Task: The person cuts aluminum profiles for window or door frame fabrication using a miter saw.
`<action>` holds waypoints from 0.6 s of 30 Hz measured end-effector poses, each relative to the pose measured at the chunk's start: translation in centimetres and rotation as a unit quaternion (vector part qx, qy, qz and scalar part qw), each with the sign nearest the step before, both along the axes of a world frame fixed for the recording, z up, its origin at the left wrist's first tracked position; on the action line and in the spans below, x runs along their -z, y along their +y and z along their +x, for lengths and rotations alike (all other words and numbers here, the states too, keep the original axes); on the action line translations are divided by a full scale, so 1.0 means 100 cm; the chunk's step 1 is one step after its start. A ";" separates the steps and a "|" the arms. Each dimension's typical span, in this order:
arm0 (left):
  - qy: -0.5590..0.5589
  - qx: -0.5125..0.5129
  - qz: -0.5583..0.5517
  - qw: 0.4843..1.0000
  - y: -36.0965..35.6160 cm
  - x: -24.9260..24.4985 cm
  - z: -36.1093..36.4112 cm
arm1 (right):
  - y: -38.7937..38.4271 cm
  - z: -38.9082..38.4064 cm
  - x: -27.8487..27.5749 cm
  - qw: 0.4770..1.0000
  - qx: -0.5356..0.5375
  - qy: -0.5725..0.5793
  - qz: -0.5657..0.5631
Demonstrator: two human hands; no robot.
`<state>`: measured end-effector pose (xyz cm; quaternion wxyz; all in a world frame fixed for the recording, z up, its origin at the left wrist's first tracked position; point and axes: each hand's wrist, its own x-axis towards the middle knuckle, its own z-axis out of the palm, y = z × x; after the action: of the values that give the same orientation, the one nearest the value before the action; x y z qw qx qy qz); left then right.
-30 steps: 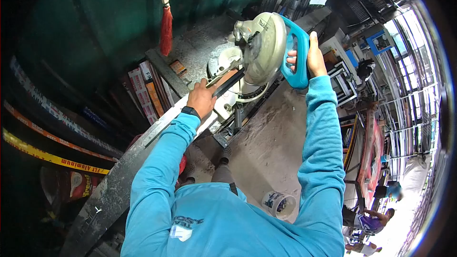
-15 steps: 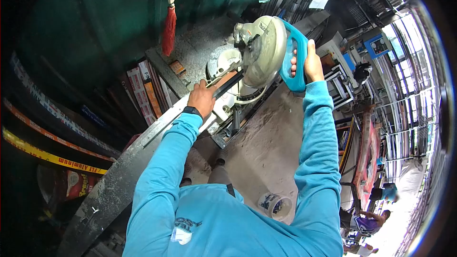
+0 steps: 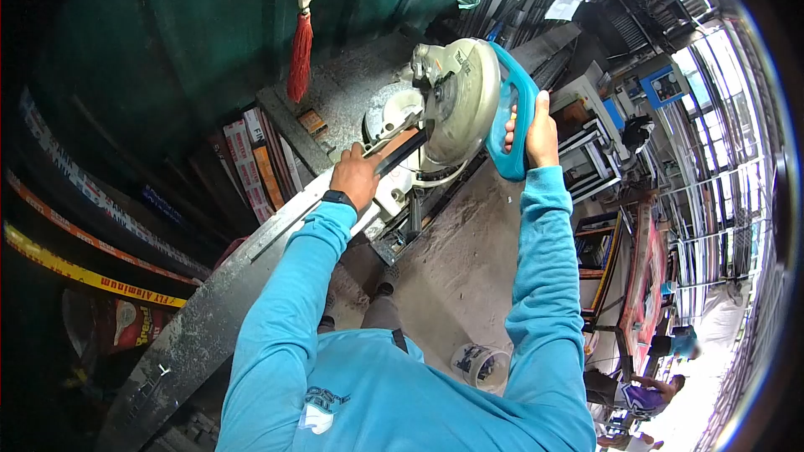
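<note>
Your right hand (image 3: 541, 136) is gripping the handle (image 3: 523, 89); left hand (image 3: 355, 177), seemingly holding the adjacent bar (image 3: 403, 152), is risking weak-pressure slippage.

At dusty grey bench (image 3: 347, 71): carries miter saw (image 3: 462, 105), plus small orange box (image 3: 312, 123) near the edge. At dusty floor (image 3: 452, 259): bears open-topped whitish bucket (image 3: 466, 360).

A dark green ribbed wall (image 3: 209, 17) stands behind a scuffed grey bench (image 3: 197, 326) and a dusty brown floor (image 3: 452, 259), while at the right racks of long bars (image 3: 712, 192) catch glaring white light (image 3: 712, 347) beyond a reddish-topped table (image 3: 641, 272).
</note>
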<state>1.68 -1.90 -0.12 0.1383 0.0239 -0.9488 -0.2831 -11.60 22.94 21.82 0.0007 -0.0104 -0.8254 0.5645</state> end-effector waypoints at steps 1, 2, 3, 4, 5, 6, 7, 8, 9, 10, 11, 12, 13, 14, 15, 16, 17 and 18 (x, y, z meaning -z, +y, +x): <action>0.000 0.001 -0.001 1.000 0.000 0.000 0.000 | 0.000 0.001 0.001 1.000 0.003 0.003 0.006; -0.008 0.000 0.003 1.000 0.000 -0.001 0.000 | -0.001 0.002 0.002 1.000 0.004 0.003 0.006; -0.017 -0.001 0.007 1.000 0.000 -0.001 -0.001 | 0.000 0.003 0.003 1.000 0.005 0.002 0.005; -0.024 -0.002 0.011 1.000 -0.001 0.000 -0.001 | 0.000 0.004 0.004 1.000 0.006 0.003 0.004; -0.025 -0.001 0.013 1.000 -0.001 0.000 -0.002 | -0.001 0.004 0.005 1.000 0.006 0.005 0.004; -0.026 0.001 0.014 1.000 -0.001 0.000 -0.002 | -0.001 0.006 0.006 1.000 0.006 0.007 0.005; -0.027 0.002 0.015 1.000 -0.001 0.000 -0.002 | -0.001 0.006 0.007 1.000 0.007 0.009 0.005; -0.016 0.002 0.012 1.000 -0.001 0.000 -0.001 | 0.000 0.006 0.009 1.000 0.007 0.012 0.004; -0.005 0.003 0.009 1.000 -0.001 0.000 0.000 | 0.000 0.006 0.010 1.000 0.007 0.014 0.003; 0.006 0.003 0.007 1.000 -0.001 0.000 0.000 | 0.001 0.006 0.012 1.000 0.007 0.016 0.002; -0.004 0.002 0.011 1.000 -0.001 0.000 0.000 | 0.001 0.006 0.012 1.000 0.006 0.018 0.002; -0.014 0.001 0.014 1.000 -0.001 0.000 -0.001 | 0.001 0.007 0.012 1.000 0.006 0.019 0.002; -0.024 0.001 0.018 1.000 -0.001 0.000 -0.002 | 0.001 0.007 0.012 1.000 0.005 0.020 0.002; -0.026 0.002 0.018 0.999 -0.001 0.000 -0.002 | 0.001 0.007 0.012 1.000 0.005 0.020 0.000; -0.029 0.003 0.019 0.999 -0.001 0.000 -0.002 | 0.001 0.007 0.012 1.000 0.005 0.019 -0.001; -0.032 0.004 0.020 0.999 -0.001 0.000 -0.002 | 0.001 0.007 0.013 1.000 0.005 0.018 -0.002; -0.017 0.003 0.015 1.000 -0.001 -0.001 -0.001 | 0.001 0.007 0.013 1.000 0.006 0.019 -0.003; -0.002 0.001 0.010 1.000 0.000 0.000 0.000 | 0.001 0.008 0.013 1.000 0.006 0.020 -0.003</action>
<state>1.64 -1.93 -0.12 0.1355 0.0253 -0.9462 -0.2928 -10.78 23.01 20.51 0.0200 -0.0041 -0.8235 0.5669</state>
